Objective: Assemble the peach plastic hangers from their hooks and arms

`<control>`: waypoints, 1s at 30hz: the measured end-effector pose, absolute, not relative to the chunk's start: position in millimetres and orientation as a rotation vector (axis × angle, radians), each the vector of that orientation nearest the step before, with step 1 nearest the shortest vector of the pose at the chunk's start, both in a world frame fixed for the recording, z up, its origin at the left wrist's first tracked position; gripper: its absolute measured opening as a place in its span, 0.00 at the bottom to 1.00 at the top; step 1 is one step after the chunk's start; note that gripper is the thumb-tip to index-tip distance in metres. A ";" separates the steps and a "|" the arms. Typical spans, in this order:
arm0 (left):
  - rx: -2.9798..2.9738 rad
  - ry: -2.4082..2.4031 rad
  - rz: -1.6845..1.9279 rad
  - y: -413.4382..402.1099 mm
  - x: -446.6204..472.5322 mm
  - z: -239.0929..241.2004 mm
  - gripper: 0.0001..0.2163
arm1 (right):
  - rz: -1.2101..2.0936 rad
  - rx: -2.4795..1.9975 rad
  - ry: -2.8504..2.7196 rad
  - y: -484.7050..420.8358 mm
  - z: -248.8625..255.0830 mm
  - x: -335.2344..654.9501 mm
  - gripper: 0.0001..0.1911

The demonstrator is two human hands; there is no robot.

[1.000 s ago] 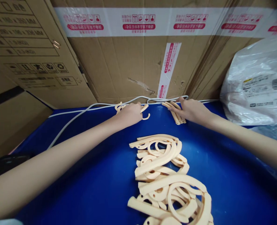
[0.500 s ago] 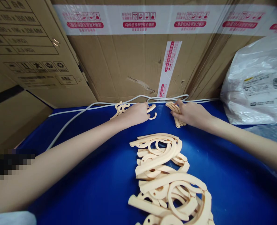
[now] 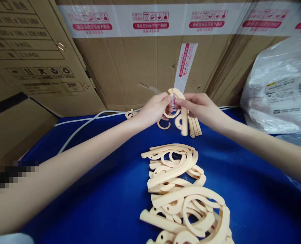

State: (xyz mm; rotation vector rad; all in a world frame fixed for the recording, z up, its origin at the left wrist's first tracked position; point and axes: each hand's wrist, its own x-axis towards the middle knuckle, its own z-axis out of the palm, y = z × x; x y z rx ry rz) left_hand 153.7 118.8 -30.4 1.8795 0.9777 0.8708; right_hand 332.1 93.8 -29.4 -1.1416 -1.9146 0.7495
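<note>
My left hand is closed around a beige plastic hook, its curved end showing below the fingers. In my right hand, thumb and fingers pinch a long beige curved arm piece that hangs upright. The two hands are close together, and the pieces meet or overlap between them; whether they are joined I cannot tell. Beneath them on the blue surface lie a loose C-shaped hook and a row of several arm pieces. More small hooks are partly hidden behind my left forearm.
A pile of beige curved pieces joined together, like folded hangers, covers the near middle of the blue surface. Cardboard boxes wall the back and left. A white cable runs along the back; a plastic bag stands right.
Both hands have lifted off the surface and come together in the middle. The right hand has taken an arm piece from the row; the left has brought a hook from the left-hand group.
</note>
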 end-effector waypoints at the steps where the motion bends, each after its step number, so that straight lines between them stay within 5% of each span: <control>1: 1.928 0.943 0.919 119.1 149.8 -26.9 0.13 | 0.751 -1.123 -1.877 96.5 -28.1 334.8 0.22; 5: 2.212 0.903 0.933 121.5 130.8 -16.1 0.15 | 0.535 -1.123 -1.970 104.0 -18.9 351.9 0.18; 11: 2.568 1.204 0.846 107.1 133.5 -24.8 0.14 | -0.357 -1.298 -2.420 106.5 -16.2 361.0 0.18; 18: 2.518 1.502 0.625 108.9 152.0 -56.3 0.18 | 0.959 -1.257 -1.859 110.9 -18.5 357.1 0.13; 24: 2.428 1.609 0.503 133.2 150.0 -66.3 0.15 | 0.948 -1.356 -1.466 109.6 -15.1 356.7 0.11; 30: 1.724 1.150 0.609 124.8 147.2 -38.8 0.32 | 0.797 -1.235 -1.143 113.5 -14.8 355.8 0.10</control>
